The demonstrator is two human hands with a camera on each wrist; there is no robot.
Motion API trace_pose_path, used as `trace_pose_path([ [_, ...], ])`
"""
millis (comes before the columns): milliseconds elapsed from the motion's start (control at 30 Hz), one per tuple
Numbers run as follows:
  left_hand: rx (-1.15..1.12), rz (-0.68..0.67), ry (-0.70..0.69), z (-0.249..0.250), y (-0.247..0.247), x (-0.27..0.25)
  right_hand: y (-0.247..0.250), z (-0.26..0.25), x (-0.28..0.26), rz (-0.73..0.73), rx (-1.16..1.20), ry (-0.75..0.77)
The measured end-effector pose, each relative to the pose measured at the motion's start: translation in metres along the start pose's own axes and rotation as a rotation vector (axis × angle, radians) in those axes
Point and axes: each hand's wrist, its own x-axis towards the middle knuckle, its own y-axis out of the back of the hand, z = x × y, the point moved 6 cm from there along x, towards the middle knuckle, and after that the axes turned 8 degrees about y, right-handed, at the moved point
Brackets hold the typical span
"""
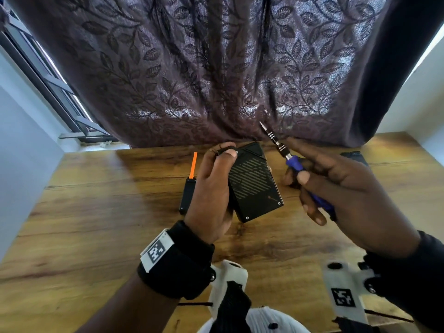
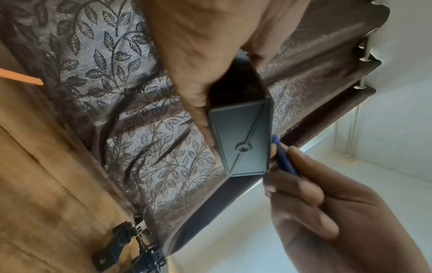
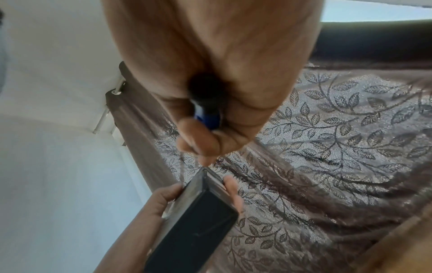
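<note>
Wooden table (image 1: 96,212), closed black case (image 1: 254,183), blue screwdriver (image 1: 293,162)

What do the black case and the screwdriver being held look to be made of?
The black case, held by the left hand: probably matte moulded plastic, possibly coated metal; even dull sheen, slotted vent rows, small bright corner screws. The screwdriver, gripped by the right hand: shiny steel-looking shaft with dark grooved rings, and a glossy blue handle, likely plastic or anodised metal.

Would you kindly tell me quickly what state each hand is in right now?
The left hand is closed around the black box.
The right hand is closed around the blue-handled screwdriver.
</note>
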Motion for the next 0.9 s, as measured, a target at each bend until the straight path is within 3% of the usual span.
trace_pose_path([
  [133, 0.015, -0.004, -0.051, 0.006, -0.003, -0.007, -0.003, -0.017, -0.019, 0.046, -0.164, 0.155],
  [367, 0.083, 0.005, -0.105, 0.014, -0.004, -0.014, -0.013, -0.029, -0.031, -0.015, -0.568, 0.308],
  [900, 0.206, -0.011, -0.153, 0.015, -0.005, -0.015, -0.025, -0.033, -0.025, -0.043, -0.612, 0.384],
])
